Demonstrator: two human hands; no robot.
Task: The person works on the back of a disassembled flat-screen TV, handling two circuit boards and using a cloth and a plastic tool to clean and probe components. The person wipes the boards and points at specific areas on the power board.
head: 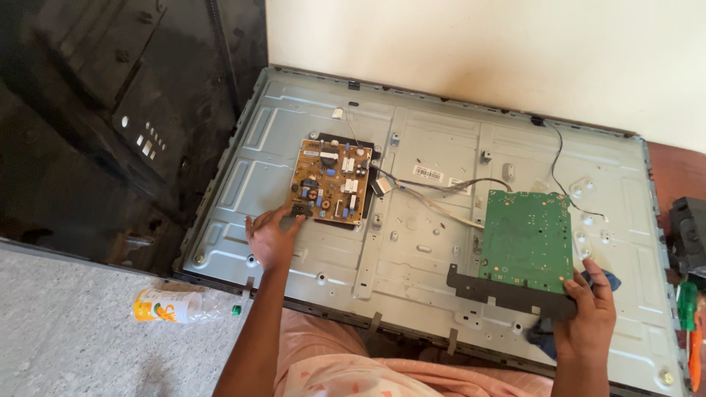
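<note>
Centrally, the green circuit board [528, 239] on its black bracket [507, 294] is lifted at the near right of the metal back panel [426, 257], gripped by the right hand [586, 316]. Left hand [271, 237], fingers spread, holds nothing and touches the near edge of the brown circuit board [331, 181]. Plastic bottle [184, 305] lies near left.

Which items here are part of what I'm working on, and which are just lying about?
In use: right hand holding green circuit board; left hand touching brown circuit board; metal back panel.
Lying about: plastic bottle, screwdrivers, black cover.
</note>
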